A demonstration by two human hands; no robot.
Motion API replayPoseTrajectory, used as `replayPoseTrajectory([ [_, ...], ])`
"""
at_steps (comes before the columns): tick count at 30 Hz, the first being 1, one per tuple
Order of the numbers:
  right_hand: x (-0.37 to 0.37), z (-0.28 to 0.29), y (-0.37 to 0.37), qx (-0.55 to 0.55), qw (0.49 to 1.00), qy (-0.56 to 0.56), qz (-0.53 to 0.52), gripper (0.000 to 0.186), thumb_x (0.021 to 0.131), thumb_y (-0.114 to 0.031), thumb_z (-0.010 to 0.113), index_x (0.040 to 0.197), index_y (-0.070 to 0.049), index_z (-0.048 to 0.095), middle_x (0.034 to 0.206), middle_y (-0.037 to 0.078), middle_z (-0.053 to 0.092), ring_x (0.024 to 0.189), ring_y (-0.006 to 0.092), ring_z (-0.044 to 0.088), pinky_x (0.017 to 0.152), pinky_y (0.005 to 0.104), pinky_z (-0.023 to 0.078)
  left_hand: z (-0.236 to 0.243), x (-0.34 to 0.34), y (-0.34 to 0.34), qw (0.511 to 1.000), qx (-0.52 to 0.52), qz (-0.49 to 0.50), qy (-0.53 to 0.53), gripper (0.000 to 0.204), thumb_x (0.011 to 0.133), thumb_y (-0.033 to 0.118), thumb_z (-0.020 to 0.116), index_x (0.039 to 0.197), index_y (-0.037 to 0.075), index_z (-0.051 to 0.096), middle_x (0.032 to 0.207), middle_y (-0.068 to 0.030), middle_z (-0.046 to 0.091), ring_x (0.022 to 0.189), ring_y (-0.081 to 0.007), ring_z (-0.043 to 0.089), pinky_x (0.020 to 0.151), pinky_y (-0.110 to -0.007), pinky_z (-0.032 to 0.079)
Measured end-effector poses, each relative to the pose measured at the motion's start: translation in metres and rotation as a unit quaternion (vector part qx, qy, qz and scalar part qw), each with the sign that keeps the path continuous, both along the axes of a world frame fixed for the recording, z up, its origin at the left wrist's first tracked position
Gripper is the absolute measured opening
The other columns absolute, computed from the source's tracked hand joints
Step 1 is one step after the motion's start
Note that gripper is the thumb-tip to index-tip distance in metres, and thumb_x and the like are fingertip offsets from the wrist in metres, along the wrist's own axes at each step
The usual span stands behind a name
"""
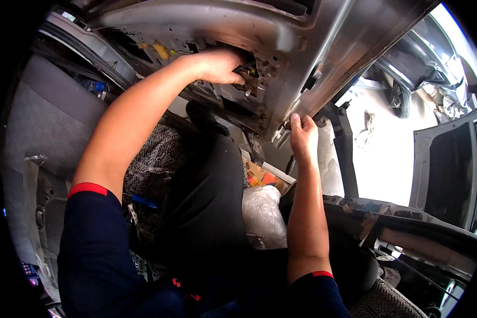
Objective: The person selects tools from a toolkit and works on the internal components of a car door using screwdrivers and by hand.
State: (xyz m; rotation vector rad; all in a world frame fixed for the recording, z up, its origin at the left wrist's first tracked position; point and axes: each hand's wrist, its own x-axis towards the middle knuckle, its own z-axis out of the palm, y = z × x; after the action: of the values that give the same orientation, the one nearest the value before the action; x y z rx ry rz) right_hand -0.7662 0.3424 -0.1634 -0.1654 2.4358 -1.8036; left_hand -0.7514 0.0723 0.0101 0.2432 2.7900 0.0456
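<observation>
My left hand reaches into an opening in the bare metal inner panel of a car door. Its fingers are hidden inside, while the thumb lies near the opening's rim by a small metal mechanism. A thin dark piece shows beside that hand; what it is cannot be made out. At the door's edge, further right, my right hand is closed with thumb and fingers curled against the metal. Whatever lies under those fingers is hidden.
Yellow material clings to the panel. Below are my dark-trousered leg, a clear plastic bag and a cardboard box. A blue-handled object lies at left, near a grey seat. Outside stands another vehicle with a wheel showing.
</observation>
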Motion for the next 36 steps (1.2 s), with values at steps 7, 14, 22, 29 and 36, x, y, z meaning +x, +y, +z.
replayPoseTrajectory([
  [7, -0.001, -0.005, 0.001, 0.028, 0.996, 0.087, -0.007, 0.023, 0.090, -0.020, 0.070, 0.089, 0.002, 0.065, 0.080, 0.016, 0.070, 0.073, 0.0252, 0.066, 0.072, 0.0374, 0.052, -0.007, -0.001, -0.006, 0.999, 0.035, 0.005, 0.025, 0.061, 0.091, 0.048, 0.065, 0.120, -0.006, 0.063, 0.119, -0.0269, 0.065, 0.111, -0.0408, 0.062, 0.095, -0.044, 0.049],
  [14, -0.001, -0.007, 0.001, 0.000, 0.995, 0.101, -0.004, 0.018, 0.087, -0.014, 0.070, 0.097, 0.001, 0.066, 0.086, 0.014, 0.071, 0.074, 0.0225, 0.066, 0.073, 0.0346, 0.053, -0.010, -0.001, -0.009, 0.999, 0.042, 0.001, 0.029, 0.064, 0.090, 0.051, 0.065, 0.120, -0.006, 0.062, 0.118, -0.0270, 0.065, 0.110, -0.0405, 0.062, 0.095, -0.044, 0.049],
  [22, -0.002, -0.016, 0.001, -0.028, 0.990, 0.135, -0.013, 0.014, 0.088, -0.011, 0.068, 0.098, -0.002, 0.066, 0.085, 0.012, 0.070, 0.074, 0.0213, 0.065, 0.073, 0.0345, 0.053, -0.017, -0.005, -0.013, 0.998, 0.045, 0.007, 0.040, 0.064, 0.089, 0.050, 0.067, 0.123, -0.004, 0.061, 0.115, -0.0275, 0.066, 0.108, -0.0398, 0.063, 0.093, -0.044, 0.050],
  [29, 0.004, -0.017, -0.013, -0.021, 0.994, 0.105, -0.013, 0.013, 0.088, -0.009, 0.065, 0.099, -0.003, 0.062, 0.087, 0.010, 0.068, 0.076, 0.0218, 0.064, 0.076, 0.0345, 0.052, -0.029, 0.000, -0.024, 0.991, 0.046, -0.035, 0.119, 0.063, 0.089, 0.051, 0.065, 0.112, -0.007, 0.065, 0.099, -0.0268, 0.068, 0.089, -0.0408, 0.065, 0.084, -0.046, 0.051],
  [36, -0.004, -0.030, 0.004, -0.111, 0.989, -0.087, 0.050, 0.017, 0.090, -0.015, 0.065, 0.097, 0.000, 0.065, 0.083, 0.006, 0.069, 0.067, 0.0135, 0.060, 0.063, 0.0289, 0.050, -0.014, 0.000, -0.006, 0.997, 0.028, -0.008, 0.065, 0.067, 0.088, 0.056, 0.064, 0.085, -0.011, 0.066, 0.085, -0.0297, 0.065, 0.084, -0.0415, 0.064, 0.080, -0.047, 0.051],
])
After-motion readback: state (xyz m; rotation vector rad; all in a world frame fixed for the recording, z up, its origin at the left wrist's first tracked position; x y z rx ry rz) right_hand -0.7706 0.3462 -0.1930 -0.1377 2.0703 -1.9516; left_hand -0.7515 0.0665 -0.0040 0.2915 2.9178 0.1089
